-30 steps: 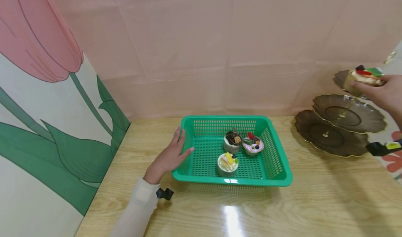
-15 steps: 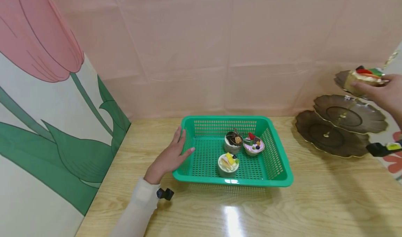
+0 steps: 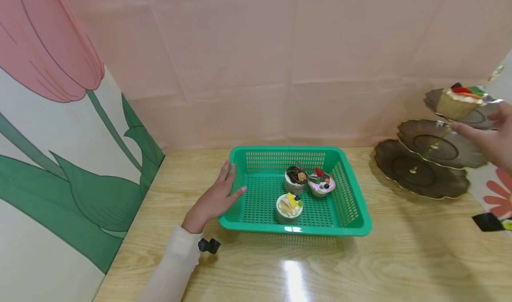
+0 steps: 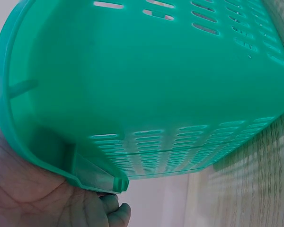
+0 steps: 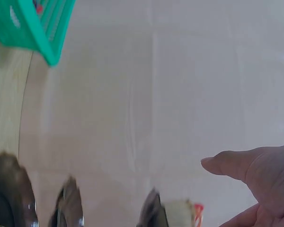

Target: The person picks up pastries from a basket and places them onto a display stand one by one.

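Observation:
In the head view a cupcake (image 3: pixel 458 104) with red and green toppings stands upright on the top plate (image 3: pixel 483 118) of a brown tiered cake stand. My right hand (image 3: pixel 493 137) is just right of it, thumb and fingers spread, nothing between them. The right wrist view shows the right hand (image 5: pixel 267 179) apart from the cupcake (image 5: pixel 179 213). My left hand (image 3: pixel 214 199) rests at the left rim of a green basket (image 3: pixel 296 150), fingers extended. Inside sit a chocolate-topped cupcake (image 3: pixel 295 182), a pink one (image 3: pixel 322 186) and a yellow-topped one (image 3: pixel 289 209).
Below the top plate, the stand's middle plate (image 3: pixel 456 148) and bottom plate (image 3: pixel 400 173) hold nothing visible. A wooden table (image 3: pixel 248 271) carries basket and stand. Pink cloth (image 3: pixel 260 62) hangs behind, and a tulip-printed panel (image 3: pixel 100 168) borders the left.
My right hand has let go of the cupcake and drawn away to the right and down. The cupcake stays on the top plate. My left hand keeps its place at the basket.

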A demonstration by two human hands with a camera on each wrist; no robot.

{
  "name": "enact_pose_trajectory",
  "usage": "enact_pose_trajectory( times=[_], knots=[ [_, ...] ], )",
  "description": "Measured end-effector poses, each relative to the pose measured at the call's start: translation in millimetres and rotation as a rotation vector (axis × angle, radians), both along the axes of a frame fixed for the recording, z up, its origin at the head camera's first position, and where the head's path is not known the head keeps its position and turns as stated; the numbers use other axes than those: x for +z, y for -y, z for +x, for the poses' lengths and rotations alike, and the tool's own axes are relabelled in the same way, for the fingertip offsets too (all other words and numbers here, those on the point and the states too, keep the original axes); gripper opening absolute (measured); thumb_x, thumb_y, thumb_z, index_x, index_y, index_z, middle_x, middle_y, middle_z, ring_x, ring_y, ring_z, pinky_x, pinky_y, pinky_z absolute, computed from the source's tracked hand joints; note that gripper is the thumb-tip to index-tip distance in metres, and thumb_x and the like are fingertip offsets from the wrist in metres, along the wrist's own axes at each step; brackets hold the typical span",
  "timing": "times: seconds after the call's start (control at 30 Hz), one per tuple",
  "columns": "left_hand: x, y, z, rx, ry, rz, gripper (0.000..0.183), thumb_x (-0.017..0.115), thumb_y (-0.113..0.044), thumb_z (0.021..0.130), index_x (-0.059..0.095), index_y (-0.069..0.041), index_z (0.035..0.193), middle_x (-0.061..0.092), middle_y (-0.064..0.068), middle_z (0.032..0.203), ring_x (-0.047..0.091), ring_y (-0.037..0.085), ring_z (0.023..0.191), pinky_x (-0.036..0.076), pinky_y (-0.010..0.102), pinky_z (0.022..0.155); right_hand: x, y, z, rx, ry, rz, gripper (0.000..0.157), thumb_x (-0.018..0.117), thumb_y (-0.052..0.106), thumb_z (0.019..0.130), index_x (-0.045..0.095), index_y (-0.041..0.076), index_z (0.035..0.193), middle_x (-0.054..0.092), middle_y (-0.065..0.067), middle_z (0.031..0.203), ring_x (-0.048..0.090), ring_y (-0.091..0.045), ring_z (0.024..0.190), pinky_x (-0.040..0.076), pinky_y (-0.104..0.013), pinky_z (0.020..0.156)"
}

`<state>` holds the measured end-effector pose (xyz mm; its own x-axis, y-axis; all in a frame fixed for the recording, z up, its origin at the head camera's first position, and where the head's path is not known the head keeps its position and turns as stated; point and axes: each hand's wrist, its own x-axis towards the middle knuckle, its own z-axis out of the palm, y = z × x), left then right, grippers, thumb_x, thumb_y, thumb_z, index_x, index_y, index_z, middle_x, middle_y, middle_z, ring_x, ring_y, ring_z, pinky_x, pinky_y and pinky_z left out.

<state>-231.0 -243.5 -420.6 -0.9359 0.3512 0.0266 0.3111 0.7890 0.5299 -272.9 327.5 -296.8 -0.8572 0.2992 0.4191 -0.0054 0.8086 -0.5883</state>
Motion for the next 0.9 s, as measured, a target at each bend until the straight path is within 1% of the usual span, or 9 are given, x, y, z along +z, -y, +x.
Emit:
enact_pose_trajectory(
  times=[0.07, 0.1, 0.13, 0.17, 0.2, 0.33, 0.43, 0.63, 0.9],
  knots=[
    [0.4, 0.9, -0.2, 0.003, 0.001, -0.001, 0.083, 0.043, -0.049, 0.108, 0.0, -0.002, 0.161, -0.022, 0.006, 0.166, 0.003, 0.031, 0.155, 0.032, 0.052, 0.116, -3.0, 14.0, 12.4, 0.024, -0.022, 0.001, 0.069, 0.061, 0.033, 0.099, 0.037, -0.019, 0.137, 0.04, -0.047, 0.13, 0.039, -0.059, 0.119, 0.041, -0.039, 0.097],
    [0.3, 1.2, -0.3, 0.003, 0.001, -0.001, 0.084, 0.043, -0.05, 0.108, 0.0, -0.002, 0.161, -0.022, 0.006, 0.166, 0.003, 0.031, 0.154, 0.032, 0.052, 0.116, -3.2, 20.3, 18.7, 0.035, -0.02, 0.002, 0.073, 0.063, 0.032, 0.099, 0.034, -0.017, 0.144, 0.04, -0.047, 0.135, 0.038, -0.06, 0.125, 0.038, -0.041, 0.105],
    [0.2, 1.4, -0.5, 0.004, 0.001, 0.001, 0.084, 0.043, -0.05, 0.108, 0.0, -0.002, 0.161, -0.022, 0.006, 0.167, 0.004, 0.031, 0.154, 0.032, 0.053, 0.116, -3.6, 26.4, 24.7, 0.047, -0.012, 0.013, 0.076, 0.063, 0.032, 0.099, 0.03, -0.015, 0.15, 0.04, -0.047, 0.138, 0.037, -0.061, 0.129, 0.035, -0.05, 0.111],
    [0.2, 1.7, -0.5, 0.006, 0.003, 0.003, 0.084, 0.043, -0.05, 0.108, 0.0, -0.002, 0.162, -0.021, 0.005, 0.167, 0.004, 0.031, 0.154, 0.032, 0.053, 0.116, -4.0, 32.5, 29.9, 0.062, 0.005, 0.028, 0.077, 0.063, 0.032, 0.1, 0.028, -0.015, 0.151, 0.039, -0.048, 0.139, 0.036, -0.064, 0.13, 0.032, -0.06, 0.111],
    [0.2, 2.0, -0.4, 0.007, 0.005, 0.006, 0.083, 0.043, -0.05, 0.108, 0.001, -0.002, 0.162, -0.021, 0.005, 0.167, 0.005, 0.031, 0.154, 0.032, 0.053, 0.116, -4.4, 37.9, 34.2, 0.075, 0.017, 0.052, 0.078, 0.064, 0.032, 0.1, 0.028, -0.014, 0.152, 0.04, -0.049, 0.138, 0.037, -0.065, 0.128, 0.032, -0.065, 0.108],
    [-1.2, 2.2, -0.4, 0.011, 0.005, 0.012, 0.083, 0.043, -0.05, 0.108, 0.001, -0.002, 0.162, -0.021, 0.005, 0.167, 0.005, 0.031, 0.154, 0.032, 0.053, 0.116, -10.3, 56.3, 45.7, 0.132, 0.065, 0.166, 0.082, 0.067, 0.036, 0.099, 0.028, -0.01, 0.154, 0.046, -0.048, 0.131, 0.045, -0.067, 0.116, 0.036, -0.074, 0.092],
    [-2.4, 1.9, -0.5, 0.011, 0.005, 0.007, 0.084, 0.043, -0.05, 0.108, 0.0, -0.003, 0.162, -0.02, 0.005, 0.167, 0.006, 0.032, 0.154, 0.032, 0.053, 0.116, -19.4, 70.0, 50.5, 0.183, 0.077, 0.207, 0.084, 0.07, 0.037, 0.097, 0.029, -0.01, 0.154, 0.052, -0.044, 0.13, 0.05, -0.064, 0.113, 0.039, -0.071, 0.085],
    [-2.5, 0.4, -0.6, 0.01, 0.007, 0.0, 0.083, 0.042, -0.05, 0.108, 0.0, -0.002, 0.161, -0.02, 0.006, 0.167, 0.005, 0.031, 0.154, 0.032, 0.052, 0.116, -38.6, 100.5, 54.3, 0.319, 0.072, 0.15, 0.079, 0.075, 0.031, 0.094, 0.038, -0.01, 0.15, 0.058, -0.036, 0.128, 0.058, -0.059, 0.108, 0.045, -0.067, 0.083],
    [-0.7, -0.5, -0.6, 0.007, -0.004, -0.001, 0.084, 0.043, -0.05, 0.108, 0.0, -0.001, 0.161, -0.021, 0.007, 0.167, 0.006, 0.033, 0.154, 0.034, 0.053, 0.115, -55.3, 126.0, 47.7, 0.464, 0.086, 0.126, 0.069, 0.076, 0.03, 0.094, 0.048, -0.009, 0.144, 0.061, -0.032, 0.127, 0.064, -0.053, 0.102, 0.05, -0.065, 0.083]
  ],
)
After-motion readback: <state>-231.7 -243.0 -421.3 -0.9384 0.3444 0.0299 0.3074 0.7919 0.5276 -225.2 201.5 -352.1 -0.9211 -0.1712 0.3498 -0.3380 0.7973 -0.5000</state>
